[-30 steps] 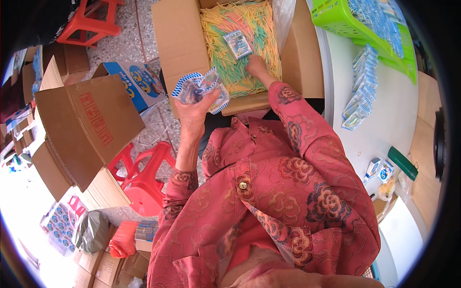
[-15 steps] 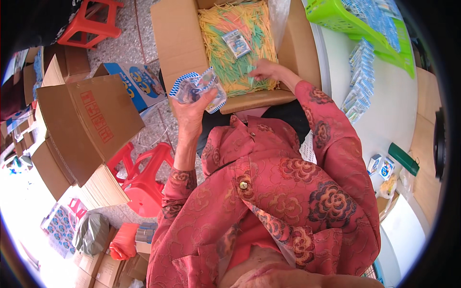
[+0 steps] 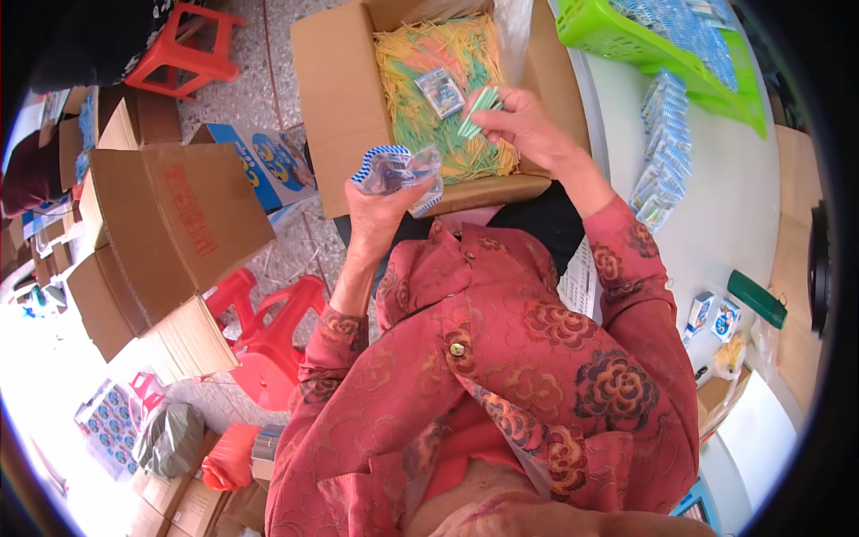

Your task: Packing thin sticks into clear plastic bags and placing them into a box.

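Observation:
My left hand [image 3: 380,210] is closed on a clear plastic pouch [image 3: 392,170] with a blue-and-white striped edge, its mouth spread apart. Between the fingers of my right hand [image 3: 530,130] is a small bunch of pale green sticks [image 3: 481,113], raised above the carton. Yellow, green and pink thin sticks [image 3: 416,49] fill the cardboard carton [image 3: 333,89] in front of me. A small printed packet [image 3: 439,93] lies on top of the sticks, left of my right hand.
On the white table [image 3: 725,197] at right are a green basket [image 3: 586,27] of blue packets, a row of packets [image 3: 662,148] and a dark green case [image 3: 757,299]. Red stools [image 3: 268,349] and an opened brown carton [image 3: 170,233] stand at left.
My right hand has risen out of the sticks and now holds a green bunch. My left hand, with the pouch, has shifted slightly to the right.

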Tool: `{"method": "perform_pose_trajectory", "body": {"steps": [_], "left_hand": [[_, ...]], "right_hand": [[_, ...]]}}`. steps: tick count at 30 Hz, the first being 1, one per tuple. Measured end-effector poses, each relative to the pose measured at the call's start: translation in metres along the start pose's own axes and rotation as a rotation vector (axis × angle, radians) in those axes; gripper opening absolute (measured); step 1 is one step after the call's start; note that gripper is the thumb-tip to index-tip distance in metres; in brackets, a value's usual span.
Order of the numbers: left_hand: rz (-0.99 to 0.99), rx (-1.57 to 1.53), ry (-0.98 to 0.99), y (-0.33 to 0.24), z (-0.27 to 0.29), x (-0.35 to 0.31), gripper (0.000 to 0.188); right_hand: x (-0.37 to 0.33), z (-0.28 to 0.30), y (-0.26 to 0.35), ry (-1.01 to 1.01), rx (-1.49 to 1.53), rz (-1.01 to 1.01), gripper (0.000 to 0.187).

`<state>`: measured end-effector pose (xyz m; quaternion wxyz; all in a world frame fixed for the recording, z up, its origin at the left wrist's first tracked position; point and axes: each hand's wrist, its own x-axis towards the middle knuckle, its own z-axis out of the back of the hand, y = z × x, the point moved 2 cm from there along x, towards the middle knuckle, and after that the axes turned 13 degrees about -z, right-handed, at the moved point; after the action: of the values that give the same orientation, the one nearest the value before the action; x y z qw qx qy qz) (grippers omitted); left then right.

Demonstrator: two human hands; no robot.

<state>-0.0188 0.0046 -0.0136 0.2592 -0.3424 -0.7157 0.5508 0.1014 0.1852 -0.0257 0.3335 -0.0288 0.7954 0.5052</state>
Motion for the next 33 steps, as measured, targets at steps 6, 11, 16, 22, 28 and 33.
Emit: {"method": "perform_pose_trajectory", "body": {"steps": [6, 11, 16, 22, 28, 33], "left_hand": [[-0.016, 0.054, 0.046, 0.002, -0.010, 0.000, 0.020], [-0.016, 0.103, 0.092, -0.001, -0.015, -0.002, 0.019], [-0.016, 0.110, 0.110, -0.006, -0.018, -0.006, 0.019], [-0.010, 0.082, 0.095, -0.006, -0.021, -0.005, 0.018], [-0.011, 0.058, 0.111, -0.004, -0.023, -0.001, 0.018], [-0.072, -0.006, 0.115, -0.001, -0.021, -0.001, 0.019]], "right_hand": [[-0.047, -0.038, 0.048, 0.235, 0.170, 0.112, 0.015], [-0.046, -0.045, 0.038, 0.130, 0.039, 0.082, 0.012], [-0.049, -0.045, 0.038, 0.009, -0.135, 0.147, 0.013], [-0.059, -0.056, 0.043, -0.139, -0.465, 0.349, 0.011], [-0.063, -0.067, 0.047, -0.259, -0.792, 0.698, 0.016], [-0.067, -0.071, 0.048, -0.254, -0.809, 0.640, 0.021]]}}
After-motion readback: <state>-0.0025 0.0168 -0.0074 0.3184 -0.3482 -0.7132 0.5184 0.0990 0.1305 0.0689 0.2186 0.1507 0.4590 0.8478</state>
